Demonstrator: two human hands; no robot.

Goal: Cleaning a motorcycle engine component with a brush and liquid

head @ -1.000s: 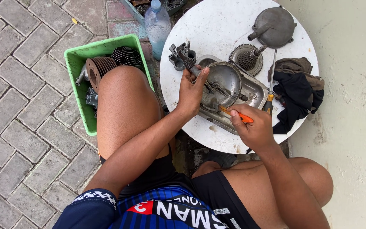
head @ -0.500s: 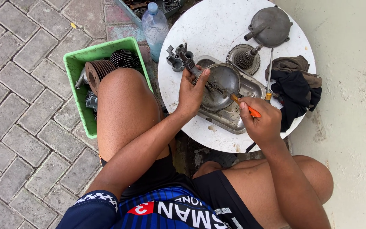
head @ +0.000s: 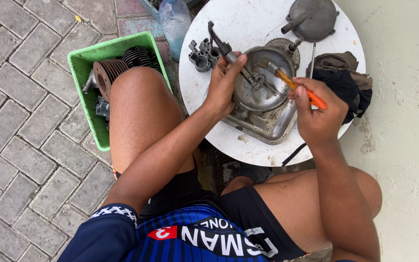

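Grey metal bowl-shaped engine cover (head: 263, 80) in mid-strip on the round white desk (head: 248, 145), one screwdriver at work inside it.

White desk first, one of it, carrying the job: the cover sits on one flat metal casing (head: 267, 123), and the left hand (head: 224, 82) is clamped on the cover's rim and lever arm (head: 219, 43) while the right hand (head: 318, 114) grips one orange-handled screwdriver (head: 299, 90), tip down in the bowl. Done so far, I'd judge: one domed cover (head: 312, 18) and one small cast block (head: 202, 53) already off and parked; the bowl's inner fitting is left. One green tub (head: 86, 65) holds two finned cylinders, perhaps more beneath. One plastic bottle (head: 174, 19), one dark rag (head: 343, 80).
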